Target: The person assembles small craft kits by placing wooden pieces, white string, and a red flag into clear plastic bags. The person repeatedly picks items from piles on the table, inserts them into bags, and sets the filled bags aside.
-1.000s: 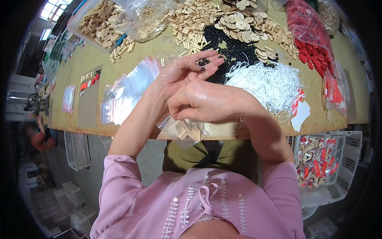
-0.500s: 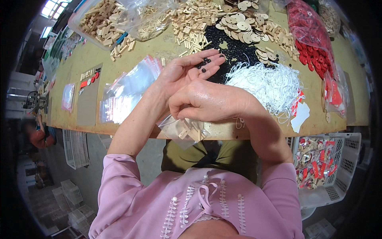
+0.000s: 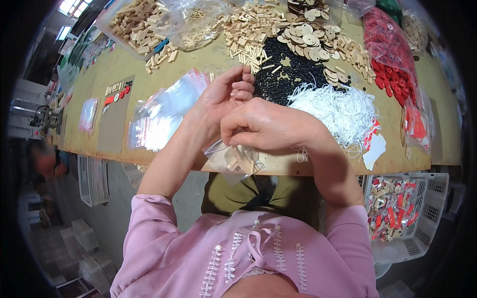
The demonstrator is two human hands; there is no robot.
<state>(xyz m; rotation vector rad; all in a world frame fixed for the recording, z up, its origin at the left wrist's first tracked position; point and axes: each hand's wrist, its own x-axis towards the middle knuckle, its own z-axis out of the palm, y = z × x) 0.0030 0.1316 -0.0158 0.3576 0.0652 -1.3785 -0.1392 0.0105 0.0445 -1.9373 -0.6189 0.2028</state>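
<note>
My left hand (image 3: 227, 97) is raised over the table with its fingers curled in over the palm. The small black beads that lay on it are now hidden inside the closed fingers. Just in front of it, my right hand (image 3: 271, 124) is closed, its fingertips pinching the upper edge of a clear plastic bag (image 3: 229, 171). Several light wooden pieces (image 3: 241, 161) are inside this bag, which hangs at the table's near edge. Beyond my hands spreads a pile of black beads (image 3: 271, 82).
White strings (image 3: 333, 111) lie heaped at right, near red discs (image 3: 392, 82). Wooden blocks (image 3: 248, 27) and wooden discs (image 3: 303, 39) cover the far side. Empty clear bags (image 3: 166, 111) and a sample board (image 3: 110, 126) lie at left. A white crate (image 3: 422, 218) stands below right.
The fingers of my left hand have curled from an open palm over the black beads, and the hand has drawn slightly nearer. My right hand stays at the bag. The view has shifted slightly.
</note>
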